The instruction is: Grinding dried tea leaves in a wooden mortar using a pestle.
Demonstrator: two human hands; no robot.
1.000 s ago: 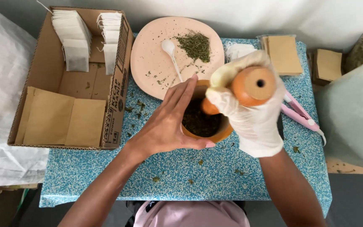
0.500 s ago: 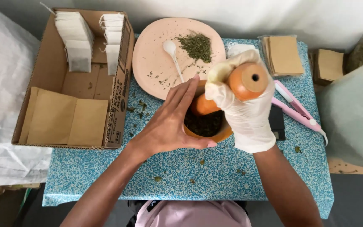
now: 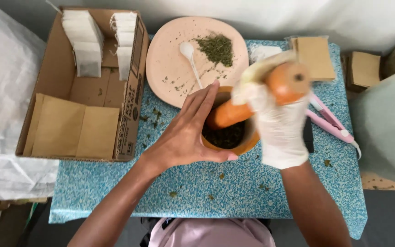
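1. The wooden mortar (image 3: pixel 241 145) sits at the centre of the frame on the speckled blue table (image 3: pixel 252 196), directly ahead of the person and between both hands.
2. The wooden pestle (image 3: pixel 257 98) leans across it. Its long axis runs from the dark crushed herbs (image 3: pixel 225 136) in the bowl, lower left, up to its broad end at the upper right.
3. The right hand (image 3: pixel 277 123), in a white glove, is clenched around the upper part of the pestle. It is blurred, and it is the hand over the bowl.
4. The left hand (image 3: pixel 186 135) is bare. Its palm is pressed flat against the mortar's left side, fingers stretched toward the top of the frame, gripping nothing.
5. Just above the mortar lies a pink plate (image 3: pixel 170 59) with a white spoon (image 3: pixel 190 59) and a small heap of dried green leaves (image 3: pixel 216 48). The left fingertips reach near its rim.
6. In the upper left stands a cardboard box (image 3: pixel 131 114) holding white sachets (image 3: pixel 85 43) and brown paper pouches (image 3: pixel 74 130).
7. A pink tool (image 3: pixel 332 123) lies just right of the gloved hand, with brown packets (image 3: pixel 316 55) at the upper right.
8. Loose leaf flakes are scattered over the table around the bowl. Nothing stands between the hands and the mortar.
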